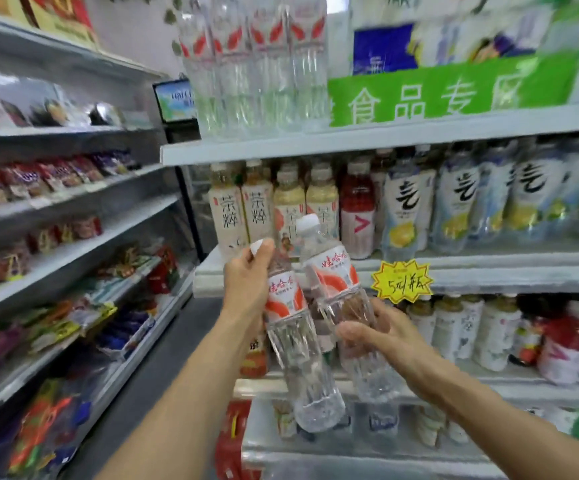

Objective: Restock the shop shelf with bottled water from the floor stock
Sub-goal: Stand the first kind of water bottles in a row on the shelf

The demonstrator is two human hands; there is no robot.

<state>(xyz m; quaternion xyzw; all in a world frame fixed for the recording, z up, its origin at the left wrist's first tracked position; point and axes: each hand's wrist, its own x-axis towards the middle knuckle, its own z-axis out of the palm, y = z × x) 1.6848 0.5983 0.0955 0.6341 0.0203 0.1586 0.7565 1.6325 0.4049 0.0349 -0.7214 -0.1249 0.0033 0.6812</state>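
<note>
I hold two clear water bottles with red and white labels in front of the drinks shelving. My left hand (pixel 248 282) grips the left bottle (pixel 293 344) near its neck, and its cap peeks above my fingers. My right hand (pixel 379 332) wraps around the lower body of the right bottle (pixel 336 282), whose white cap points up and left. Both bottles tilt, bases toward the lower right. On the top shelf (pixel 315 143) stands a row of the same bottled water (pixel 256 67).
Tea and flavoured drinks (pixel 402 199) fill the shelf below the top one, with more drinks lower down. A yellow star price tag (pixel 402 280) hangs on a shelf edge. A green sign (pixel 450 91) sits at top right. Snack shelves (pixel 56 209) run along the left, across a dark floor aisle (pixel 163 368).
</note>
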